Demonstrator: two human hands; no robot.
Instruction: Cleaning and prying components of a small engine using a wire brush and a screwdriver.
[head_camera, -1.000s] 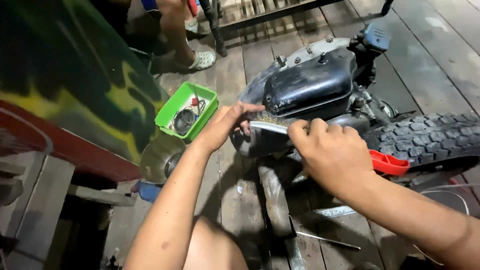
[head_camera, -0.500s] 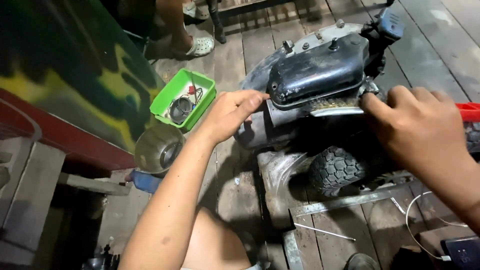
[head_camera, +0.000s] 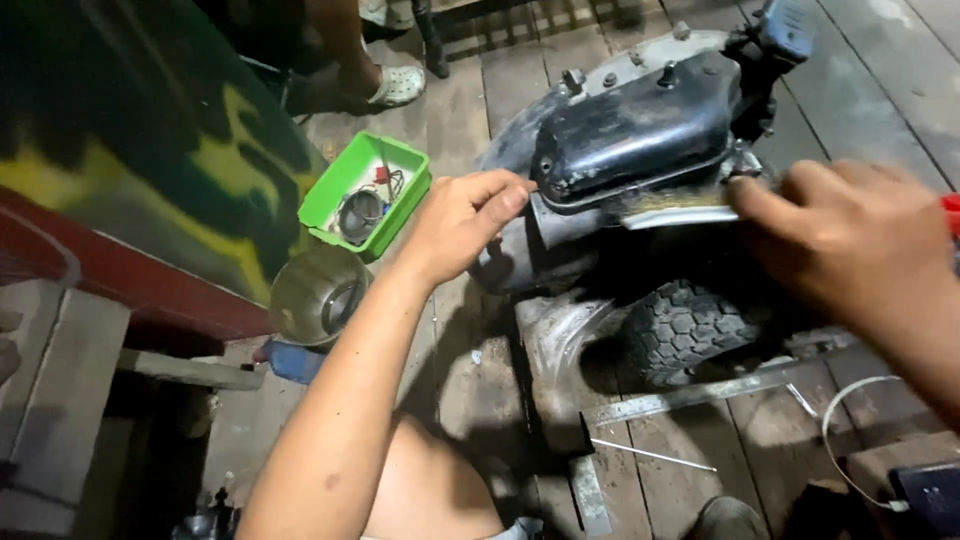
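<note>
Black, grimy sheet metal forms the small engine's tank cover (head_camera: 640, 125), which sits over a knobby tyre (head_camera: 690, 330) on the wooden plank floor (head_camera: 880, 80), just right of a green plastic tray (head_camera: 405, 165) of small parts and a round metal bowl (head_camera: 315, 295). The left hand (head_camera: 465, 225) rests on the cover's near end, thumb and fingers curled lightly round its edge, pressing rather than gripping hard. The right hand (head_camera: 850, 235) is blurred; its fingers are closed on the end of a wire brush (head_camera: 680, 203) whose bristles lie against the lower rim of the cover.

The engine block looks heavy and stiff, unlikely to shift under a light push, but greasy, so a flat palm may slip; the rolled rim and the bolted studs on top offer the surest hold. The brush is light and rigid, best taken by its bare end, clear of the bristles. A thin metal rod (head_camera: 655, 455) and a white cable (head_camera: 850, 420) lie on the floor near the tyre.
</note>
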